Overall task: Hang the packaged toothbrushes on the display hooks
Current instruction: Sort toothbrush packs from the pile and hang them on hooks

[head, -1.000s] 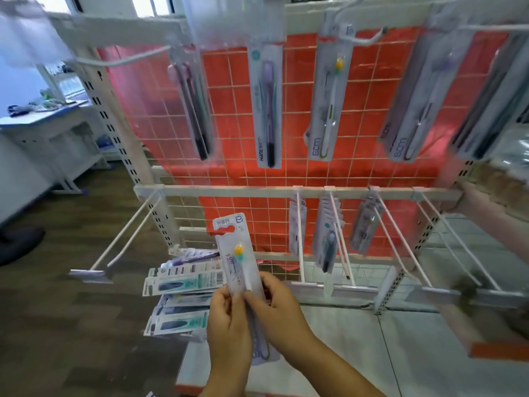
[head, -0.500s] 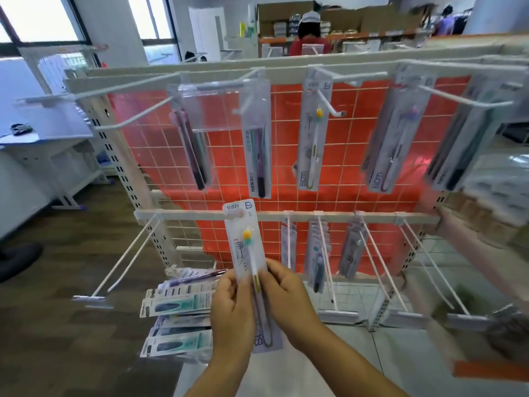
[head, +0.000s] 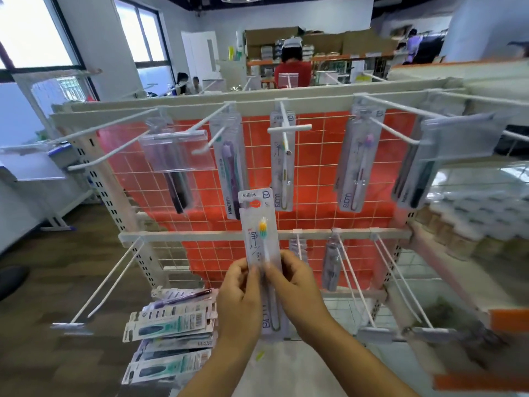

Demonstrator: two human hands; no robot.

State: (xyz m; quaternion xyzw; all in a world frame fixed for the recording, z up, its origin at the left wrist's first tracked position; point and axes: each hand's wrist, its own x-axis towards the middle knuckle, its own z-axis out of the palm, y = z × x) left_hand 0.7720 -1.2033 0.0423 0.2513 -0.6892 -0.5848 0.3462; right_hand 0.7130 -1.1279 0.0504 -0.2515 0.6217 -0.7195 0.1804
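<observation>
The left hand [head: 239, 302] and right hand [head: 296, 290] both pinch 1 packaged toothbrush [head: 259, 239] at about mid-length; the fingers [head: 242, 271] curl in on its 2 long edges and both thumbs press on the clear front; the fingertips behind the card are hidden, so I cannot tell how they lie there. The pack is held in the air in front of the rack's lower rail [head: 200, 236]; its top sits just below the bottom ends of the hanging packs [head: 357, 167] on the upper row. Its long axis runs nearly upright, leaning a little left at the top; the hang-tab with the orange mark is uppermost, the bristle head points up, and the handle runs down between the 2 wrists; the thumbs cover part of the handle. 5 packs hang from the upper hooks [head: 284, 121] against the red grid panel [head: 257, 144]; at least 2 lower packs [head: 333, 262] hang below the rail, blurred. A loose pile of packs [head: 171, 333] lies at lower left, its right edge cut off by the left forearm; it probably rests on a low shelf, though the view is too smeared to be sure.
</observation>
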